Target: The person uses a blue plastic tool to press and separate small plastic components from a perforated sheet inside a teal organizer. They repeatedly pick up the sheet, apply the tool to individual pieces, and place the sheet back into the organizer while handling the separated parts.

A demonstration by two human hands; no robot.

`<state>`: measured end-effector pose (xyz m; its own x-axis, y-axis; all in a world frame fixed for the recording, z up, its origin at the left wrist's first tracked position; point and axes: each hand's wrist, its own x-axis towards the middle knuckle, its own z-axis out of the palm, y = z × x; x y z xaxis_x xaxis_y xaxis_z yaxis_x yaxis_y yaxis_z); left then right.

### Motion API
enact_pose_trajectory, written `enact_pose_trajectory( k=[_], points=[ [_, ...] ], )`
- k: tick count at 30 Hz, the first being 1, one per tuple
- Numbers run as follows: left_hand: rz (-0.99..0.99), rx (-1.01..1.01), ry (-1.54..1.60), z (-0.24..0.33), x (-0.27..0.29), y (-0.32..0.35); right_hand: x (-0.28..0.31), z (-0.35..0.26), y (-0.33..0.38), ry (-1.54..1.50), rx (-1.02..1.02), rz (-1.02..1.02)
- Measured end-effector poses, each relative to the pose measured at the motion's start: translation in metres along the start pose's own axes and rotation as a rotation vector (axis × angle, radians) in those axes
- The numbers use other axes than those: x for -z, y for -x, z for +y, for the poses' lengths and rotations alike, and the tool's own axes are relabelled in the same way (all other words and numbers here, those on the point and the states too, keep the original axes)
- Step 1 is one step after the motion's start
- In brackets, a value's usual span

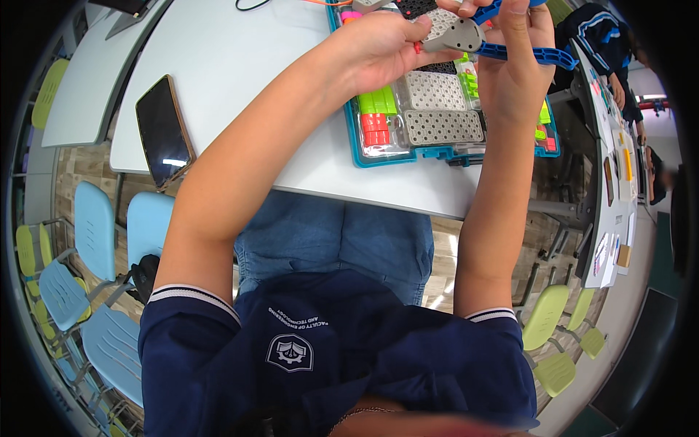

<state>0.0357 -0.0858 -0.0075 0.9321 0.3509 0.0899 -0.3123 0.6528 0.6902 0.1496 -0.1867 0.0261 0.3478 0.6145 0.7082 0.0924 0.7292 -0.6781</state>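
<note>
Near the top edge, a grey plastic piece (pixel 464 35) with two long blue toothed arms (pixel 531 54) is held between my hands above an open parts case (pixel 355 142). My left hand (pixel 382 54) pinches its narrow grey end, and a small red peg (pixel 417 48) shows by the fingers. My right hand (pixel 513 80) closes around the blue arms, thumb raised over them. The upper fingers are partly cut off by the frame. Below, the teal-rimmed case holds grey perforated plates (pixel 444 127), lime blocks (pixel 377 100) and red blocks (pixel 375 130).
A dark phone (pixel 164 131) lies on the white table (pixel 247 80), left of my left forearm. Blue chairs (pixel 95 229) stand at the left, lime chairs (pixel 546 317) at the right. Another person's hand (pixel 617 93) is at a side table, upper right.
</note>
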Motion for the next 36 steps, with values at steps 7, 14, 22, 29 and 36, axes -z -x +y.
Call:
enact_pose_trajectory(
  k=[7, 14, 22, 29, 36],
  points=[
    [0.046, -0.02, -0.016, -0.002, 0.003, -0.004, -0.003, -0.009, -0.004, 0.024, 0.026, 0.026],
    [0.223, -0.02, 0.135, -0.006, -0.009, -0.003, -0.001, -0.026, 0.0, 0.263, -0.081, -0.008],
    [0.011, -0.19, -0.037, -0.009, 0.018, -0.015, -0.016, -0.01, 0.008, 1.119, 0.114, -0.247],
    [0.014, -0.291, -0.147, 0.001, 0.01, -0.01, 0.005, 0.008, 0.008, 1.105, 0.151, -0.107],
    [0.52, -0.782, -0.35, 0.048, 0.032, -0.015, 0.043, 0.001, -0.06, 1.087, -0.104, 0.075]
  ],
)
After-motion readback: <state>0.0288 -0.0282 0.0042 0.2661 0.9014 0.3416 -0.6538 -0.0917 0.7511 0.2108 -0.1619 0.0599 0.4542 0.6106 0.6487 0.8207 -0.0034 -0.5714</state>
